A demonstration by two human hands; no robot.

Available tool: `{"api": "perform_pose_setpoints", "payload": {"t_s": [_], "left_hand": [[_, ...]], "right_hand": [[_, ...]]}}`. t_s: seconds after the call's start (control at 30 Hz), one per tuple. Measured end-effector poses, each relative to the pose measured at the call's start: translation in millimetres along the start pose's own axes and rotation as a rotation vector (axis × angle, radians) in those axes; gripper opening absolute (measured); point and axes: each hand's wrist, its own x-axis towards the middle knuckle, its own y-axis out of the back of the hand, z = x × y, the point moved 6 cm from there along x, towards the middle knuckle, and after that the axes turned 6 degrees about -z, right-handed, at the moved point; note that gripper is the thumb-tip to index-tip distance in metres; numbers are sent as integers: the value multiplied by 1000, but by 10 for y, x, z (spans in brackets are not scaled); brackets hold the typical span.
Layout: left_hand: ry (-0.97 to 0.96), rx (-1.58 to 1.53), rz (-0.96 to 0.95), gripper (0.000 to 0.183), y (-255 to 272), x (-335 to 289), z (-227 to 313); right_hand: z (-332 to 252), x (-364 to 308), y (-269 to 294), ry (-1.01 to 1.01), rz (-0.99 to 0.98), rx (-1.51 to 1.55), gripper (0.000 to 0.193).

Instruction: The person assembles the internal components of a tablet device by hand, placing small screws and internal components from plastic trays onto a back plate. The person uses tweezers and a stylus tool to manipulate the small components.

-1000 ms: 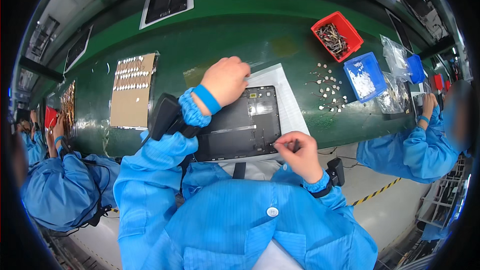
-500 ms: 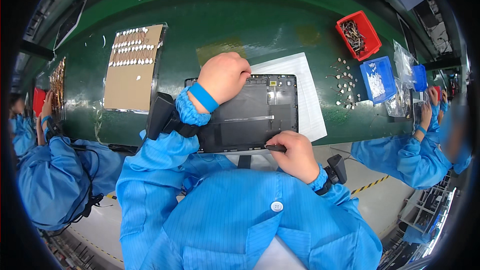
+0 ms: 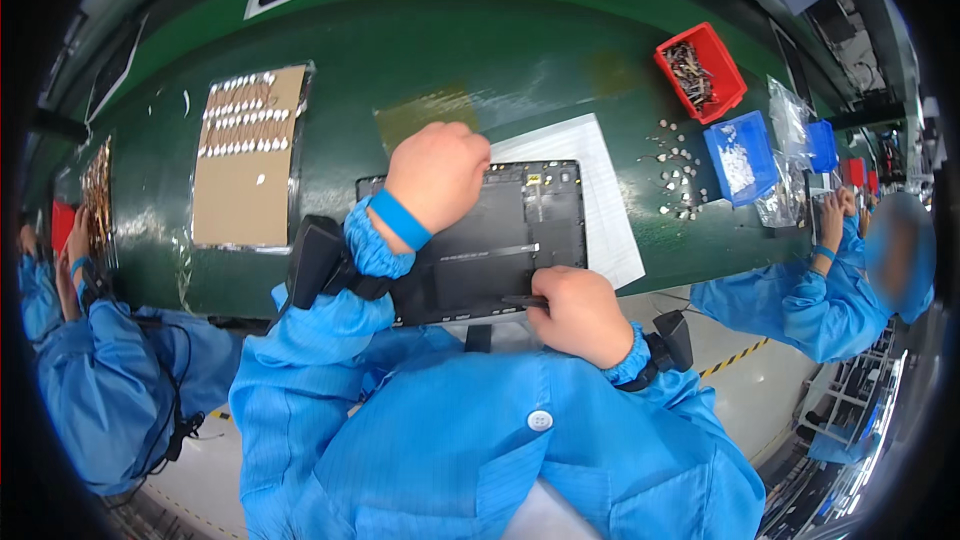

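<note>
A black tablet housing (image 3: pixel 470 278) lies open side up before me, with small parts along its rim. My left hand (image 3: pixel 437 172) rests over its far left edge, fingers curled and pinched together; what they hold, if anything, is hidden. Over the near right part of the housing, my right hand (image 3: pixel 585 315) is closed around a slim black tool (image 3: pixel 522 301), perhaps tweezers, whose tip points left. White paper sheets (image 3: pixel 612 210) stick out from beneath the housing on the right.
At left lies a brown board (image 3: pixel 240 205) with rows of small white-ended wired parts. To the right are loose small round parts (image 3: pixel 683 180), a red bin (image 3: pixel 735 90) of small parts, a blue bin (image 3: pixel 765 145) of white pieces and clear bags (image 3: pixel 790 120). Co-workers sit on both sides.
My right hand has moved slightly up and left over the housing, and the tool now points left more visibly. My left hand stays at the far edge. The whole view has shifted slightly.
</note>
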Motion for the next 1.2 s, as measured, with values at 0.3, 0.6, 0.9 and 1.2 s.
{"api": "perform_pose_setpoints", "payload": {"t_s": [0.3,0.6,0.9,1.2], "left_hand": [[51,34,-11,2,209,-21,89],[64,12,-99,1,-19,-29,59],[50,-34,-56,3,12,-42,50],[34,-21,-39,5,1,-57,35]], "right_hand": [[669,-169,1151,-71,428,244,13],[2070,934,2218,-210,607,-119,18],[2366,1336,2149,-440,474,-349,15],[2202,980,2403,-284,745,-54,15]]}}
